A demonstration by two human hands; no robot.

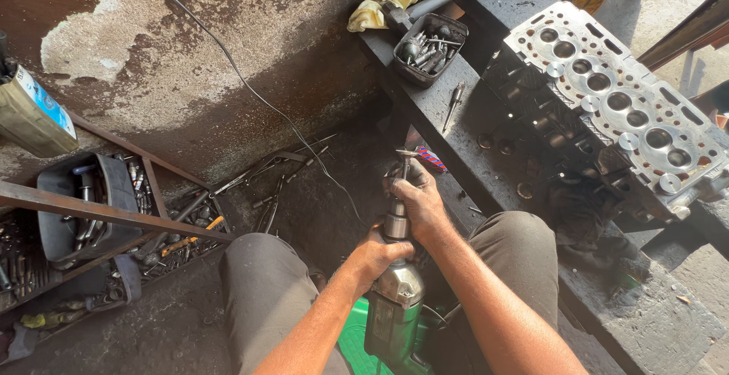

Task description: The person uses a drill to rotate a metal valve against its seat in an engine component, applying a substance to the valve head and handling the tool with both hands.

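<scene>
Left hand [377, 256] wraps the drill [393, 299] body; right hand [416, 199] clenches the chuck [396, 219], key above. A bumped trigger could wrench those fingers.

My hands grip an electric drill [395, 299]: its nose is bright, smooth cast metal, its body glossy green plastic, and the chuck [396, 219] is polished steel with a dulled sheen. At two o'clock from it lies a cylinder head [619, 102], pale machined aluminium on top, shiny in the sun, with grimy dark sides. The worktop [456, 102] under it looks like rough, matt, oil-blackened metal. At twelve o'clock sits a black plastic tray [429, 48] of greasy steel bits, with a crumpled yellow cloth [380, 7] beside it. The wall [190, 41] at eleven o'clock is rough, stained plaster with flaking patches. My trousers [266, 291] are matt grey-brown cloth.
</scene>
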